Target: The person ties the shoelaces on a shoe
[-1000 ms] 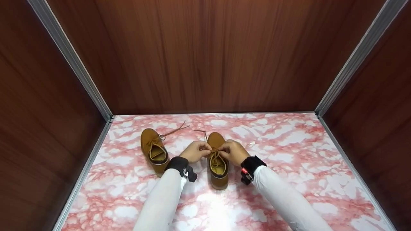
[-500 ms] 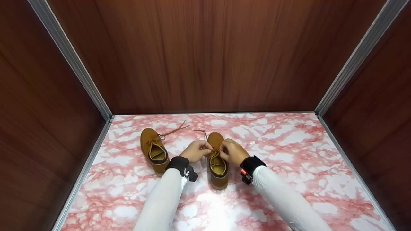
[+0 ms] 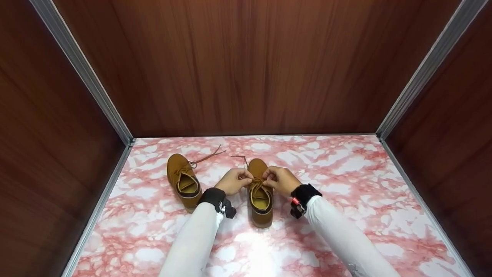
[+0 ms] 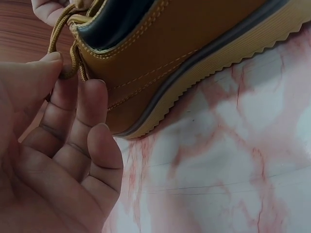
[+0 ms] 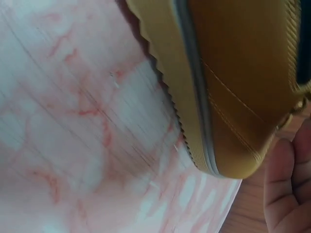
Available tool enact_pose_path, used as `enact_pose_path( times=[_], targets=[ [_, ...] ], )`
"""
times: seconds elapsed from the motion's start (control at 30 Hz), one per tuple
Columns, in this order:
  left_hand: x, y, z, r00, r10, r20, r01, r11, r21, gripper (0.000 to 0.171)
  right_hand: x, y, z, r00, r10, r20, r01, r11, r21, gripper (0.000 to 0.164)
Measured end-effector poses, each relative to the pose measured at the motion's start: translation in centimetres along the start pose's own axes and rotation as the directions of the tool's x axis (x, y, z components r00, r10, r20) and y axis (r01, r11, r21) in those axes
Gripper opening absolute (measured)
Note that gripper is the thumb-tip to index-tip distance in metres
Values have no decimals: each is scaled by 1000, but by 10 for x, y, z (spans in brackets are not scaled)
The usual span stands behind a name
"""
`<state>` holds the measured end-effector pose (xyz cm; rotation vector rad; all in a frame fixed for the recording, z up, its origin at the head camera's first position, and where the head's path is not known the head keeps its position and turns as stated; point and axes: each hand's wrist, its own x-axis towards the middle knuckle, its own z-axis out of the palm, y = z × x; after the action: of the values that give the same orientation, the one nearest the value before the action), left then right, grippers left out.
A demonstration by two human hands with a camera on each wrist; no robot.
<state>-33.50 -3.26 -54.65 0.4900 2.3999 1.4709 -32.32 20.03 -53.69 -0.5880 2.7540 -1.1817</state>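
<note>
A tan lace-up shoe (image 3: 262,219) stands upright on the table, toe pointing away from me. Over its tongue my left hand (image 3: 230,181) pinches the brown shoelace (image 4: 55,34) between thumb and fingertips, beside a loop in the left wrist view. From the other side my right hand (image 3: 284,180) meets the laces with curled fingers and thumb, apparently gripping the lace close to the knot. In the right wrist view only some of that hand's fingertips (image 5: 279,165) show, next to the shoe's toe, and their hold is out of frame.
To the left stands a matching tan shoe (image 3: 190,202), its long lace ends (image 3: 209,155) trailing right. One lace end (image 3: 239,156) of the nearer shoe lies past its toe. Wood-patterned panels (image 3: 246,69) enclose the red-and-white marbled table (image 3: 346,231) at the back and sides.
My right hand's fingers and wrist have shifted slightly at the laces, the wrist turning a little outward to the right. The left hand and both shoes stay nearly where they were.
</note>
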Motion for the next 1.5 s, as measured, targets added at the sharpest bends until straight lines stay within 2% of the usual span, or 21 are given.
enact_pose_path(
  times=[0.13,0.23,0.3,0.37,0.4,0.43,0.47,0.53,0.6,0.63,0.67,0.7,0.73,0.8,0.97,1.03,1.1,1.2,1.33,1.4,1.5],
  targets=[
    [2,0,1,1000,14,-9,-14,1000,4,11,-5,9,-14,999,18,-28,-18,1000,9,5],
    [2,1,2,999,26,-21,-26,1000,14,11,-8,18,-26,993,38,-111,-35,999,28,7],
    [3,2,2,999,36,-28,-36,999,22,10,-10,24,-35,984,69,-167,-53,994,96,9],
    [2,4,2,999,41,-33,-40,999,27,10,-11,29,-43,973,122,-196,-72,967,244,12],
    [2,4,3,998,44,-35,-43,999,28,10,-11,30,-46,969,154,-196,-79,935,346,13],
    [2,5,3,998,46,-38,-45,999,27,10,-11,30,-50,965,186,-186,-81,884,461,14],
    [1,5,3,998,48,-40,-47,999,25,9,-11,30,-52,963,208,-168,-76,816,573,17],
    [0,6,3,998,49,-47,-48,999,23,9,-11,28,-57,960,247,-132,-59,637,769,21],
    [0,7,4,996,62,-59,-61,998,23,10,-11,24,-59,960,260,-104,-29,462,886,25],
    [0,7,5,996,69,-65,-67,998,20,11,-11,21,-60,960,261,-97,-14,393,919,27],
    [0,8,5,994,76,-74,-75,997,18,13,-10,18,-61,961,260,-92,-4,347,938,29],
    [0,8,6,993,84,-84,-83,996,15,15,-10,15,-61,962,258,-89,2,318,948,29],
    [0,9,6,991,92,-96,-91,996,9,17,-10,13,-61,963,258,-84,1,307,952,29],
    [1,11,8,987,105,-119,-108,994,-17,22,-9,8,-60,962,264,-75,-11,312,950,26],
    [3,15,12,972,142,-188,-163,981,-102,25,-8,4,-55,968,242,-58,-50,419,906,18],
    [5,18,13,966,141,-214,-177,971,-159,22,-8,5,-53,975,214,-57,-51,464,884,27],
    [6,20,14,963,125,-239,-183,954,-239,17,-7,7,-51,982,182,-50,-47,495,868,36],
    [9,24,16,961,69,-269,-167,917,-363,11,-7,10,-50,989,145,-35,-44,506,862,47],
    [11,30,16,965,-31,-260,-109,854,-509,17,-7,10,-50,990,137,-24,-47,492,869,49],
    [12,32,16,969,-65,-239,-86,817,-570,21,-8,10,-50,988,151,-18,-63,511,858,47],
    [13,35,14,971,-99,-217,-58,783,-619,31,-9,9,-50,983,181,-13,-88,536,840,43]
  ],
)
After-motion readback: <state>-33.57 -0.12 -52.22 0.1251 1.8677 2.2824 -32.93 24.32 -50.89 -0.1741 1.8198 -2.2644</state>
